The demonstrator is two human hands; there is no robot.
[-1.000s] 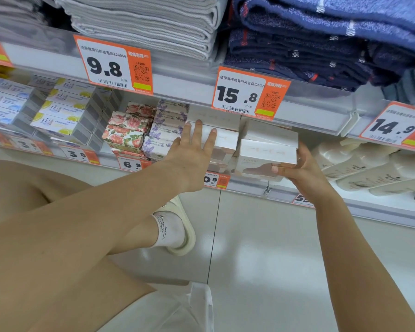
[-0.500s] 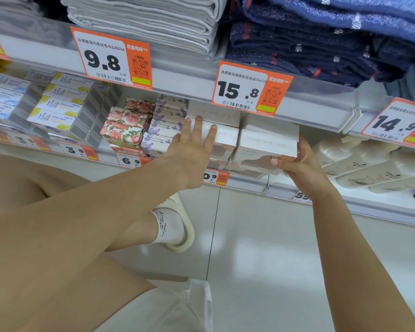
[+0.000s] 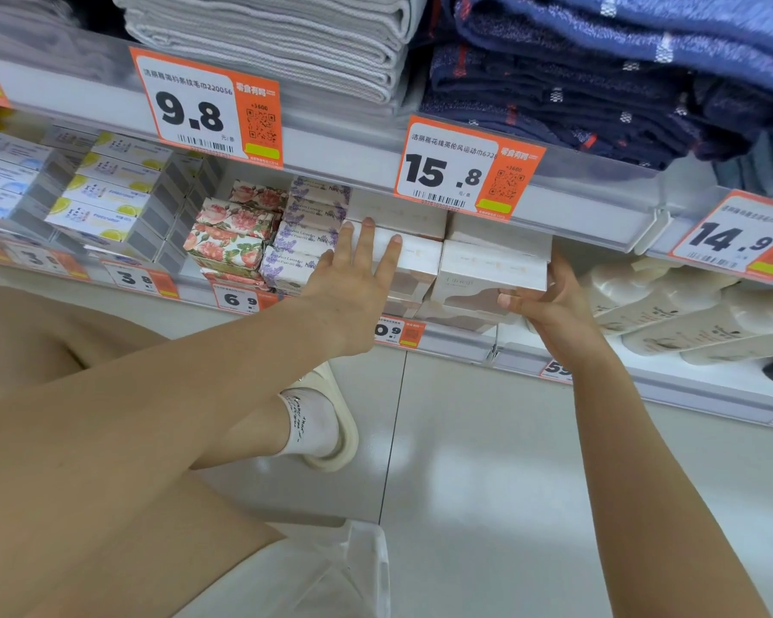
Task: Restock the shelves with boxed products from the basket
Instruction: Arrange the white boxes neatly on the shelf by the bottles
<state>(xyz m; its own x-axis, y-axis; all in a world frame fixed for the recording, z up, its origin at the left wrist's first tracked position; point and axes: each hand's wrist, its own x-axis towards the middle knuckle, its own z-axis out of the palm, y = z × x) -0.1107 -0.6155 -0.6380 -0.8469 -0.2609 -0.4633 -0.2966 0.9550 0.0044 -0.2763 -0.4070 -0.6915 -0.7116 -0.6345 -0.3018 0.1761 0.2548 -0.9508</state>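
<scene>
Left hand flat, fingers straight, bracing white box stack against tipping. Right hand grips neighbouring white box, probably squaring it on shelf.

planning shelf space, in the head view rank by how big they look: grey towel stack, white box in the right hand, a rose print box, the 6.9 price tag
1. grey towel stack
2. white box held by the right hand
3. rose print box
4. 6.9 price tag

The towels sit on the upper shelf, so nearness may skew their size.
</scene>
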